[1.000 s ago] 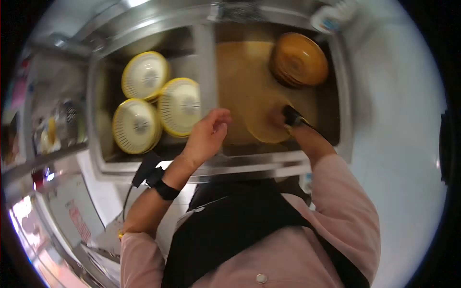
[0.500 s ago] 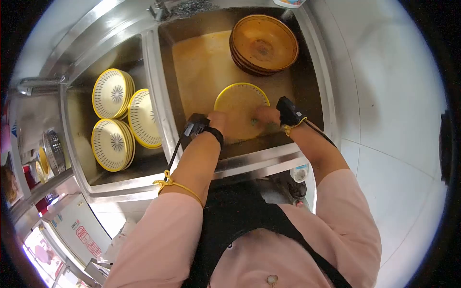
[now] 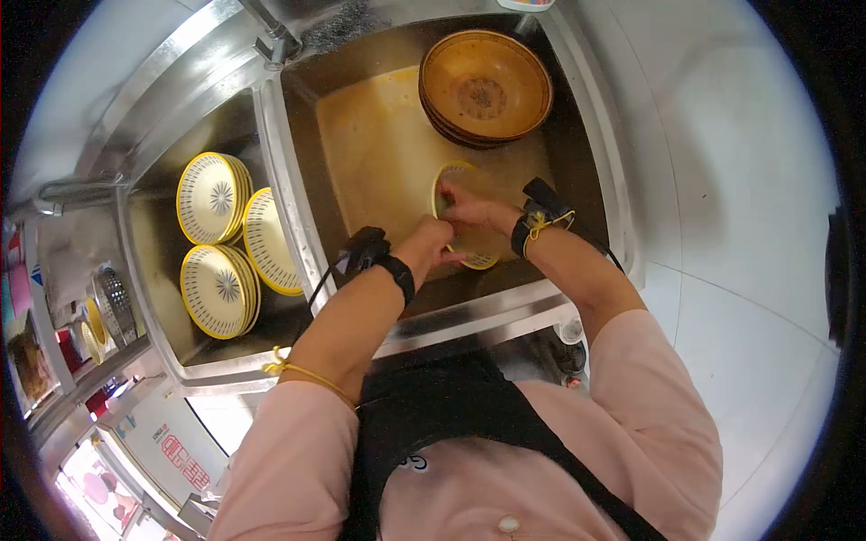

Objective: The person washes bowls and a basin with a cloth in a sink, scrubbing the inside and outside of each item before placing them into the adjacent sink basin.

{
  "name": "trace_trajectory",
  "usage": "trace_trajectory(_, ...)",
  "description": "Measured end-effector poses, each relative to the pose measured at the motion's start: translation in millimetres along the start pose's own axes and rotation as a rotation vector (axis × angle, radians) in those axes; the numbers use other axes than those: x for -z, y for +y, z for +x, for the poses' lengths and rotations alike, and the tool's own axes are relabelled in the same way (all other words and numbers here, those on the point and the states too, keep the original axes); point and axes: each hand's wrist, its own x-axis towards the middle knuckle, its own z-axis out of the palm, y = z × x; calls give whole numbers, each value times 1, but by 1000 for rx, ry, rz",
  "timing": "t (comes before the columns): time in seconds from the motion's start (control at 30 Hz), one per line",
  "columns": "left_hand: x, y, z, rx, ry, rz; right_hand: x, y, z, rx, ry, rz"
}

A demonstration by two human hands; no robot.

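Note:
A yellow-rimmed bowl (image 3: 482, 262) stands tilted, partly under the cloudy water of the right sink basin (image 3: 370, 162). My left hand (image 3: 435, 242) grips its near rim, with the thumb and fingers closed on the edge. Against the bowl's inner face, my right hand (image 3: 469, 207) curls its fingers around a bit of green, which looks like a scouring pad; most of it is hidden. Water and both hands cover much of the bowl. Behind them sits a stack of brown bowls (image 3: 487, 86) at the basin's far right.
The left basin holds yellow-rimmed bowls in stacks: one at the back (image 3: 212, 198), one in front (image 3: 218, 290) and one beside the divider (image 3: 271, 243). A metal divider (image 3: 289, 171) separates the basins. A tap (image 3: 278, 45) rises at the back, near a dark scrubber (image 3: 347, 27).
The bowl has gone from lying nearly flat to tilted on its side. My left hand has shifted right along its rim, and my right hand has moved slightly left and up.

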Motion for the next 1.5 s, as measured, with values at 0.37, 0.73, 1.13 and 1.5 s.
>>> trace_trajectory(0.37,80,46,-121,-180,-396,-62,18,-184,-49,866,411,-1123)
trace_trajectory(0.73,109,35,-183,-591,-155,-24,78,-198,-59,78,497,-1003)
trace_trajectory(1.13,51,12,-132,-956,-329,-726,-29,-159,-79,258,1063,1079)
trace_trajectory(1.5,96,117,-160,-1372,154,767,62,-188,-154,704,1177,-776)
